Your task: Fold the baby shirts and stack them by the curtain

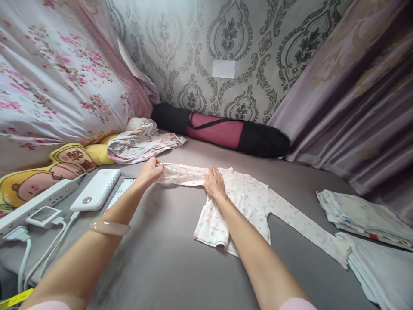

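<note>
The head camera looks forward and down, close above the grey sheet, facing the wall.

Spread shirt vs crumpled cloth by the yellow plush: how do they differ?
The shirt lies spread out; the crumpled cloth is bunched in a heap. The left hand grips the shirt's sleeve and the right hand presses near its shoulder; neither touches the crumpled cloth. Both are pale, printed fabric on the grey sheet.
</note>
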A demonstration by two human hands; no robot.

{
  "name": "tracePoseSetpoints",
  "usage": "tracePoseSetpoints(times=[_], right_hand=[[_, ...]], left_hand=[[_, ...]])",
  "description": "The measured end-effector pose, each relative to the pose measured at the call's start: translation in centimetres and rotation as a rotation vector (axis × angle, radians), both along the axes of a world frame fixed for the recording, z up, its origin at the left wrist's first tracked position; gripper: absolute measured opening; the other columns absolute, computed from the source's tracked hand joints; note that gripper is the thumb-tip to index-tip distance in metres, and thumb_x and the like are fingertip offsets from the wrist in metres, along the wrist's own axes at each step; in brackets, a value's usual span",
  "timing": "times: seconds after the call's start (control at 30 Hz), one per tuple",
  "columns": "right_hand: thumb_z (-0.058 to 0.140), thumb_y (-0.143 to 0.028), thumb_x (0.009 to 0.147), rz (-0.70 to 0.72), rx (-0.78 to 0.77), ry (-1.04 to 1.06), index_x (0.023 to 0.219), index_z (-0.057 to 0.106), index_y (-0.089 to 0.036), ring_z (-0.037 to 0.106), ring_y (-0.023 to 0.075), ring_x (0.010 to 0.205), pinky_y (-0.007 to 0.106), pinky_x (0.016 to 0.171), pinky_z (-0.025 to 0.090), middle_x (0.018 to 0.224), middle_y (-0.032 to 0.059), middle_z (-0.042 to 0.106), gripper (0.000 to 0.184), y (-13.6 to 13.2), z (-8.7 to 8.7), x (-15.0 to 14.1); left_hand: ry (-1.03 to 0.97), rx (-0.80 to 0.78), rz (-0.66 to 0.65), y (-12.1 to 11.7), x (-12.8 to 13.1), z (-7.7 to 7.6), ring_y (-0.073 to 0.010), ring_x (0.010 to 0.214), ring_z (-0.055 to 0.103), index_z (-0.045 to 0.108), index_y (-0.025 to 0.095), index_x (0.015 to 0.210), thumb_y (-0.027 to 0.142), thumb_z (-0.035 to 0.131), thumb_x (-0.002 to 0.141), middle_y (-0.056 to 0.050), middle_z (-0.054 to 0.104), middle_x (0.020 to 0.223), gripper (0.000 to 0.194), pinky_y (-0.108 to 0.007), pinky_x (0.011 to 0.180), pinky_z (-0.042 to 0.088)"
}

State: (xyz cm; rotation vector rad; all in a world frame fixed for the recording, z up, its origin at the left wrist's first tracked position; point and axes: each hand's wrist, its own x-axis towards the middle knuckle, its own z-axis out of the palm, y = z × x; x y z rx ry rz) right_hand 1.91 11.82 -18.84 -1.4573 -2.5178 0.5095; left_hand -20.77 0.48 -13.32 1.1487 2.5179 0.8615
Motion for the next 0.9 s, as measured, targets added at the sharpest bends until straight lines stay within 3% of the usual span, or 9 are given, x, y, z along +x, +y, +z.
tracePoseSetpoints(times=[0.13,0.3,0.43,0.53,0.73,0.9], right_hand=[[0.011,-0.043,0.103,0.002,-0.018,-0.022,0.155,0.026,-0.004,0.009,0.0239,0.152,0.041,0.123,0.003,0.165,0.0120,0.015,0.067,-0.4,-0.3,-0.2],[0.010,-0.049,0.102,0.013,-0.024,-0.086,0.156,0.020,-0.002,0.006,0.0260,0.152,0.044,0.122,0.001,0.165,0.0133,0.011,0.072,-0.3,-0.1,-0.5],[0.015,-0.046,0.101,-0.010,-0.018,-0.135,0.156,0.018,-0.002,0.005,0.0247,0.152,0.042,0.122,0.000,0.165,0.0119,0.009,0.071,-0.3,-0.1,-0.8],[0.017,-0.043,0.101,-0.036,-0.008,-0.156,0.157,0.018,-0.004,0.005,0.0221,0.152,0.040,0.122,-0.001,0.165,0.0095,0.010,0.068,-0.4,-0.2,-0.9],[0.018,-0.043,0.100,-0.038,-0.009,-0.137,0.157,0.018,-0.004,0.006,0.0217,0.152,0.039,0.122,-0.001,0.165,0.0088,0.010,0.069,-0.4,-0.3,-1.0],[0.019,-0.042,0.100,-0.039,-0.007,-0.129,0.156,0.020,-0.004,0.007,0.0224,0.152,0.040,0.122,0.000,0.165,0.0093,0.011,0.068,-0.4,-0.2,-0.9]], left_hand=[[0.107,-0.093,0.100,1.6,0.0,-2.0,-0.0341,0.095,0.065,0.053,0.015,0.117,0.028,0.041,0.087,-0.019,0.068,0.099,0.035,-0.041,0.081,0.047],[0.312,-0.253,-0.049,1.9,0.6,-2.7,-0.0360,0.093,0.068,0.052,0.016,0.124,0.023,0.039,0.092,-0.021,0.069,0.099,0.035,-0.045,0.080,0.049],[0.442,-0.344,-0.061,2.1,0.9,-2.7,-0.0341,0.093,0.068,0.050,0.012,0.125,0.012,0.031,0.092,-0.024,0.067,0.104,0.039,-0.043,0.078,0.051],[0.428,-0.397,-0.047,2.5,0.9,-3.1,-0.0335,0.095,0.068,0.049,0.007,0.127,0.008,0.025,0.091,-0.026,0.066,0.106,0.043,-0.044,0.078,0.052],[0.374,-0.416,0.013,3.3,0.5,-3.5,-0.0410,0.104,0.065,0.047,-0.002,0.134,0.008,0.030,0.089,-0.035,0.060,0.115,0.049,-0.048,0.081,0.050],[0.423,-0.443,0.011,4.0,0.4,-3.9,-0.0379,0.106,0.064,0.047,-0.001,0.136,0.005,0.029,0.088,-0.035,0.053,0.127,0.052,-0.045,0.081,0.051]])
